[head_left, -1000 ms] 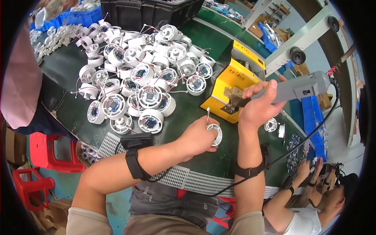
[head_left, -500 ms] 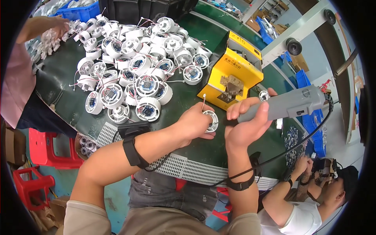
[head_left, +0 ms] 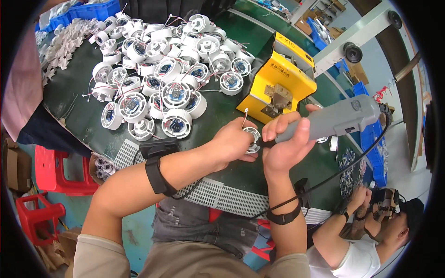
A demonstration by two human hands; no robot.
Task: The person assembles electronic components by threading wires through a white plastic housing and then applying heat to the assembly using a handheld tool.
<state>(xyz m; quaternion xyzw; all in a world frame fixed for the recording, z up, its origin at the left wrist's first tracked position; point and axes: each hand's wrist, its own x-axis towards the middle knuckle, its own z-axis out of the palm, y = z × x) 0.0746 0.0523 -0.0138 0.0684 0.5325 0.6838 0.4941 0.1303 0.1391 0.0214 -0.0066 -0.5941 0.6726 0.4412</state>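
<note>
2 red stools, left, on turquoise floor

Your left hand is gripping a round white housing; your right hand is holding a grey corded tool toward it. Similar housings are lying heaped on the green bench, left of a yellow machine.

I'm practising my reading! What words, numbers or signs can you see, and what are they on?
Yellow box, front: dark printed characters; I won't copy them out.
Yellow box, top: dark handwritten marks, not copied either.
Grey power tool: a small round mark, too blurred to read.
Nothing else is clear enough to read.
</note>
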